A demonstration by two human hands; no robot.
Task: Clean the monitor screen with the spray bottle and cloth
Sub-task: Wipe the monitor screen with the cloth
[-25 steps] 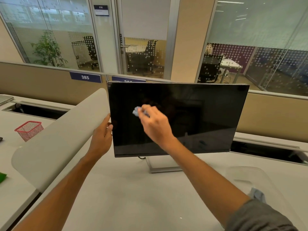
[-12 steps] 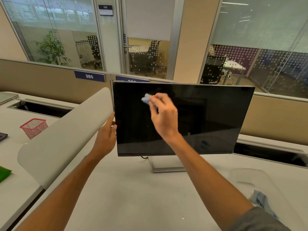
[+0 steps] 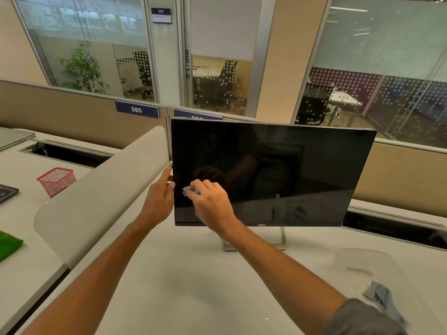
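Office setup with glass-walled meeting rooms out back and a long pale table point(image 3: 193, 286) split by a curved divider point(image 3: 101, 194). Going left to right: a red mesh basket point(image 3: 56, 180) sits on the neighbouring side of the divider, then the left hand point(image 3: 160, 198) is at the monitor's left edge, fingers mostly straight and lying along the bezel, thumb on the front, bracing it rather than clamping hard. Just beside it the right hand point(image 3: 209, 203) has its fingers curled round a small blue cloth point(image 3: 189, 191), pressing it on the lower-left part of the monitor point(image 3: 290, 170).

The monitor stands upright on a thin metal stand point(image 3: 254, 245) in the middle of the table, long axis running left-right, screen facing the person, looks slightly tipped back. My guess on handling: the panel is light but top-heavy on that skinny stand, so it'll wobble or swivel if you push without bracing. The glossy surface is fragile and slick, so light pressure only, and hold it by the bezel edge, never the screen itself. The cloth is soft and floppy, best bunched up like it is.

Far right there's a clear plastic tray point(image 3: 358, 259) with another blue rag point(image 3: 379, 296) on it. Can't spot the spray bottle anywhere.
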